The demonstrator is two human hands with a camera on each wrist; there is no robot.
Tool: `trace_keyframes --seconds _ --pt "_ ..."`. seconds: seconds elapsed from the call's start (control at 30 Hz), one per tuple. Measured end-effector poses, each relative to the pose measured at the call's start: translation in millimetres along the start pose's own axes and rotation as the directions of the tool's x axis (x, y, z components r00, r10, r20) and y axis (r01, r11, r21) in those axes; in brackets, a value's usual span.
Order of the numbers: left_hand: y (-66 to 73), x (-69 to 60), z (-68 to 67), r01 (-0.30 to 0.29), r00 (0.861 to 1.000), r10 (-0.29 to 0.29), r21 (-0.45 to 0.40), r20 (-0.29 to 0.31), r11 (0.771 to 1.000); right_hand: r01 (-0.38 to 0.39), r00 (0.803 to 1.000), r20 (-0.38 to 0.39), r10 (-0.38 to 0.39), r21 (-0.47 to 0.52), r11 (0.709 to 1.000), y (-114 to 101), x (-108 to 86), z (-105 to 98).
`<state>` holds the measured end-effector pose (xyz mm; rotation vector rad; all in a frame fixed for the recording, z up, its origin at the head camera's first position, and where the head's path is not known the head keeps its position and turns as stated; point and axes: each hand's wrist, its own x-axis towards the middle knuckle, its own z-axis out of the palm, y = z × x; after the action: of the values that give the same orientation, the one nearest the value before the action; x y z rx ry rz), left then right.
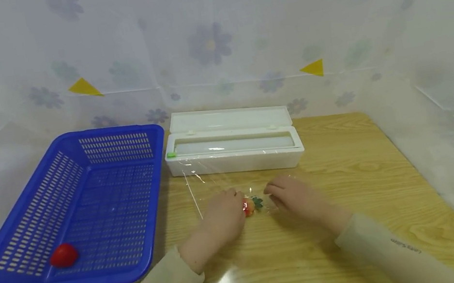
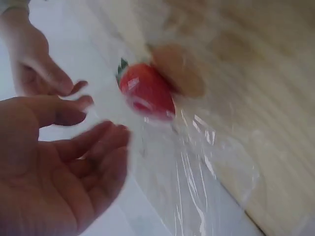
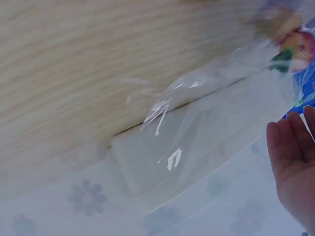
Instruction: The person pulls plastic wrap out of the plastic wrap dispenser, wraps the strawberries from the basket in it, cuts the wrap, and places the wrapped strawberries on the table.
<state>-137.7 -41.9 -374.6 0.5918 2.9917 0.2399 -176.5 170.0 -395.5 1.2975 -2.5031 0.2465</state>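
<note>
A red toy strawberry (image 1: pixel 249 205) with green leaves lies on the wooden table between my two hands, with clear plastic wrap (image 2: pixel 192 162) over it. My left hand (image 1: pixel 226 216) is just left of the strawberry and partly hides it in the head view; in the left wrist view its fingers are loosely bent with a gap between thumb and fingertips. On the other side my right hand (image 1: pixel 297 198) hovers near the leaves, fingers loosely bent and nothing plainly gripped. The wrap stretches back to a white dispenser box (image 1: pixel 236 162), its lid raised and a roll inside.
To the left stands a blue plastic basket (image 1: pixel 154 206) holding one red item (image 1: pixel 64 255). A small green slider (image 1: pixel 171 154) sits at the box's left end. Behind the table hangs a flowered curtain (image 1: pixel 210 26) with two yellow triangles.
</note>
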Motion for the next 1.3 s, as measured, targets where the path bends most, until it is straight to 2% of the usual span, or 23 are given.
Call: trace_keyframes --seconds 0.1,0.2,0.3,0.47,0.57,0.7,0.8,0.93,1.03,1.17,1.3 --pt "2.7 -2.0 6.5 0.006 1.000 -0.005 -0.090 0.019 0.996 0.020 0.996 0.088 -0.029 0.104 0.994 -15 4.4 4" --pt "0.4 -2.3 12.9 0.051 0.999 -0.049 -0.118 0.024 0.992 -0.054 0.982 0.185 0.026 0.146 0.988 -23 6.4 10" --pt "-4.7 -1.8 16.1 0.078 0.997 -0.073 -0.127 0.037 0.989 -0.120 0.970 0.227 0.085 0.144 0.982 -27 7.8 12" --pt "-14.0 -0.8 18.9 0.108 0.994 -0.105 -0.101 0.036 0.989 -0.108 0.976 0.200 0.082 0.124 0.986 -30 11.2 14" --pt "-17.1 0.7 19.6 0.121 0.992 -0.120 -0.028 0.029 0.992 -0.141 0.971 0.207 0.120 0.086 0.986 -33 14.0 18" --pt "-17.8 3.3 20.1 0.133 0.990 -0.136 0.098 0.025 0.986 -0.225 0.949 0.237 0.209 0.040 0.974 -37 18.1 23" --pt "-18.0 3.9 20.3 0.140 0.989 -0.145 0.141 0.027 0.980 -0.236 0.952 0.206 0.229 0.013 0.972 -39 20.5 25" --pt "-17.9 4.1 19.0 0.144 0.988 -0.150 0.153 0.030 0.978 -0.216 0.966 0.137 0.218 -0.031 0.976 -40 21.8 28" --pt "-17.7 4.8 18.0 0.149 0.988 -0.155 0.157 0.025 0.976 -0.220 0.968 0.114 0.225 -0.056 0.974 -40 22.9 29" --pt "-17.7 5.8 18.2 0.156 0.987 -0.161 0.156 0.016 0.975 -0.251 0.959 0.120 0.256 -0.050 0.967 -39 25.7 27" --pt "-19.0 7.1 19.3 0.158 0.987 -0.162 0.152 0.018 0.976 -0.287 0.944 0.166 0.285 -0.010 0.958 -36 29.7 24"
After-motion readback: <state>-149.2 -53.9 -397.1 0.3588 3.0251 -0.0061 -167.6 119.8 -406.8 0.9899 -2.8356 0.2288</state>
